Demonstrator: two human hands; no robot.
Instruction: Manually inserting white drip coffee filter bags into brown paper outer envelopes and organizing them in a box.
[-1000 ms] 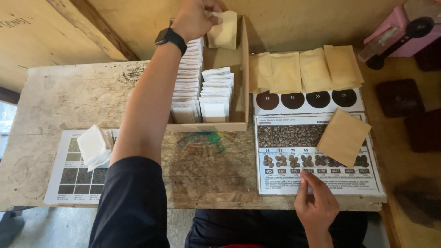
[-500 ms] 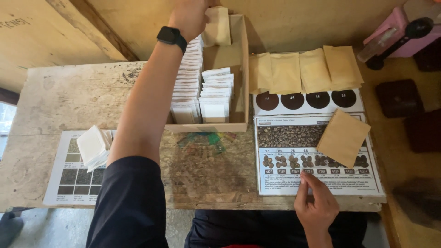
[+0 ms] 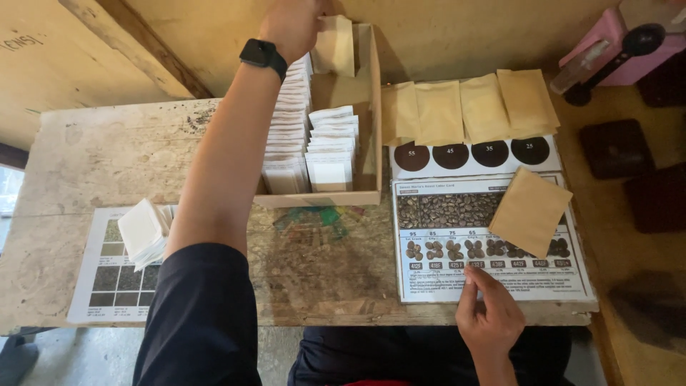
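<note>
My left hand, with a black watch on the wrist, reaches to the far end of a wooden box and holds a small pale packet above it. The box holds two rows of white-labelled packets, standing on edge. My right hand rests at the near table edge, fingertips touching the lower margin of a printed chart of roasted beans. A tan pouch lies loose on that chart.
Several tan pouches lie in a row behind the chart, above a strip with dark circles. A stack of white packets sits on a grey swatch sheet at left. A pink device and dark boxes stand at right.
My left hand has shifted slightly left and farther back with the pale packet. The right hand has stayed on the chart.
</note>
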